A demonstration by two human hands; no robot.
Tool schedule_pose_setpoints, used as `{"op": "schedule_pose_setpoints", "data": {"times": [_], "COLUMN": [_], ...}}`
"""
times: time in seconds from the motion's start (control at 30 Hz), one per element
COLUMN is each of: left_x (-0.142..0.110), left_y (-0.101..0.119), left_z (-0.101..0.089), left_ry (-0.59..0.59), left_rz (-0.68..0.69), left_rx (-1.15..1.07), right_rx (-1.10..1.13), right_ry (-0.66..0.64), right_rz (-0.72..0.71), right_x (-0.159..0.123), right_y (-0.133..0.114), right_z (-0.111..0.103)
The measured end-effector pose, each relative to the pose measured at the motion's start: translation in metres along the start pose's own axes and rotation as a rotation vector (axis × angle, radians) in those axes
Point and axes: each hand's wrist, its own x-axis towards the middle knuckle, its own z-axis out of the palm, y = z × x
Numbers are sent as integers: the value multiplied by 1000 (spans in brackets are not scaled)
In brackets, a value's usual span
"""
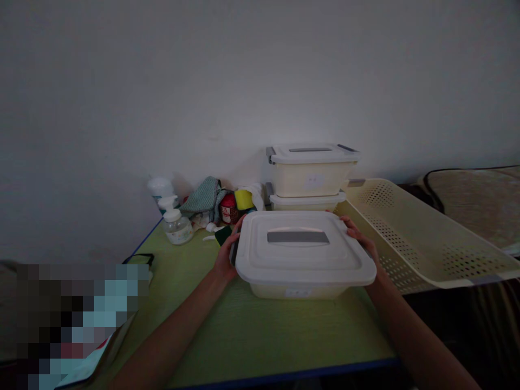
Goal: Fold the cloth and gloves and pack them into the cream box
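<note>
A cream storage box (304, 260) with a white lid and a grey strip on top is in front of me at the table's middle. My left hand (227, 257) grips its left end, by the grey latch. At the opposite end, my right hand (363, 244) holds the lid's edge, its fingers partly hidden behind the box. Whether the box rests on the table or is slightly raised, I cannot tell. Behind it stand two similar lidded boxes, an upper box (311, 176) stacked on a lower box (306, 203).
A perforated cream basket (414, 238) lies right of the green table (195, 330). At the back left stand a pump bottle (177, 227), a white container (160, 189), a patterned cloth (205, 197), a red jar (228, 208) and a yellow sponge (244, 200). A cushion (475, 206) is far right.
</note>
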Motion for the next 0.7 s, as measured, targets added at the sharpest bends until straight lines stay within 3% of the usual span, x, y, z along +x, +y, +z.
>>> {"op": "schedule_pose_setpoints", "data": {"times": [0.4, 0.6, 0.7], "left_x": [0, 4, -2], "left_y": [6, 22, 36], "left_z": [0, 3, 7], "left_ry": [58, 124, 184], "left_rz": [50, 100, 200], "left_rx": [264, 504, 656], "right_rx": [-200, -313, -358], "right_ry": [-2, 63, 120], "right_rz": [-49, 10, -17], "right_x": [4, 3, -1], "right_y": [5, -14, -28], "right_z": [-11, -17, -18]}}
